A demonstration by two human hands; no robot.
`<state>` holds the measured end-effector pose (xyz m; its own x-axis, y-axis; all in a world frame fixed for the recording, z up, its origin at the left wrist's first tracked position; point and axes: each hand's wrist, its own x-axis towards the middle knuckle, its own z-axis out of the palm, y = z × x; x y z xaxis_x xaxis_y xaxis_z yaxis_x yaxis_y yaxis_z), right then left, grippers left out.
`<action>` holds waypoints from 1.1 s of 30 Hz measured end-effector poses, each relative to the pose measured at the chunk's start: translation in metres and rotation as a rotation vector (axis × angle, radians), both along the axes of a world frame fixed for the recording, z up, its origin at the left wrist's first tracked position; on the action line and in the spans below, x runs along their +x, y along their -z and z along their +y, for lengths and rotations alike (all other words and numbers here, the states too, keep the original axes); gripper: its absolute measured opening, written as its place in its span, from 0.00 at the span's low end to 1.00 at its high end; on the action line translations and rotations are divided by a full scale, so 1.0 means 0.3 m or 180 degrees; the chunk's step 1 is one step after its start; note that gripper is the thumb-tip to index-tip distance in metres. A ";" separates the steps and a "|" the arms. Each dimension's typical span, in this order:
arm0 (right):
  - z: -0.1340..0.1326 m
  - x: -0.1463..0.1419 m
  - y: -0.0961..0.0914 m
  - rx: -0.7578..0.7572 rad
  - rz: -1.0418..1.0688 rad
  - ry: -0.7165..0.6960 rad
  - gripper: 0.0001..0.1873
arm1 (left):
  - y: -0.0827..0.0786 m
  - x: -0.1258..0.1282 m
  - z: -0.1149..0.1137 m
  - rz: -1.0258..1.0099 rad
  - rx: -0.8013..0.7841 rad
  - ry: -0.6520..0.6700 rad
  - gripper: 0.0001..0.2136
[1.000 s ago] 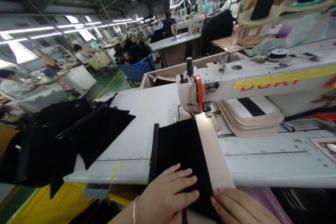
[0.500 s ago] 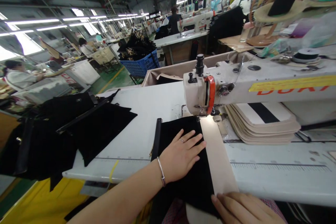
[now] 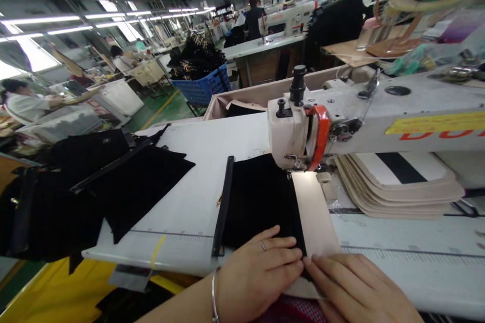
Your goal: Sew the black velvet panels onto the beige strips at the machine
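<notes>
My left hand lies flat on the black fabric piece, fingers stretched towards its right edge. A ring and a bracelet are on it. My right hand has its fingers together at the near end of the beige panel, gripping its edge where it meets the black fabric; its thumb is hidden. The fingertips of both hands nearly meet. The far end of the fabric and panel runs under the head of the sewing machine, beside the lit needle area. A dark strip with a small zipper pull borders the fabric's left side.
More black pieces hang over the left of the white table. A stack of beige panels sits under the machine arm. Behind are a beige bin and a blue basket. People work at machines further back.
My left hand has slid back towards me, down the black fabric, to beside my right hand. The right hand has shifted slightly up along the panel's edge. The view has turned a little.
</notes>
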<state>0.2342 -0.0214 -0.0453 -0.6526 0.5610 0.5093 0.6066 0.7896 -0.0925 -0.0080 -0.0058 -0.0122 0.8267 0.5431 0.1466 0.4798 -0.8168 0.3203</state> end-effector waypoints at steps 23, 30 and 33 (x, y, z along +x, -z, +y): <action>0.199 -0.018 0.009 -0.0587 -0.0083 0.0382 0.19 | 0.078 -0.002 0.261 0.0016 0.0413 -0.0164 0.13; 0.287 -0.019 0.000 -0.0568 -0.0133 0.0395 0.17 | 0.080 0.010 0.356 0.0134 0.0483 -0.0188 0.12; 0.312 -0.023 -0.003 -0.0521 -0.0154 0.0452 0.17 | 0.074 0.017 0.394 0.0056 0.0522 -0.0265 0.11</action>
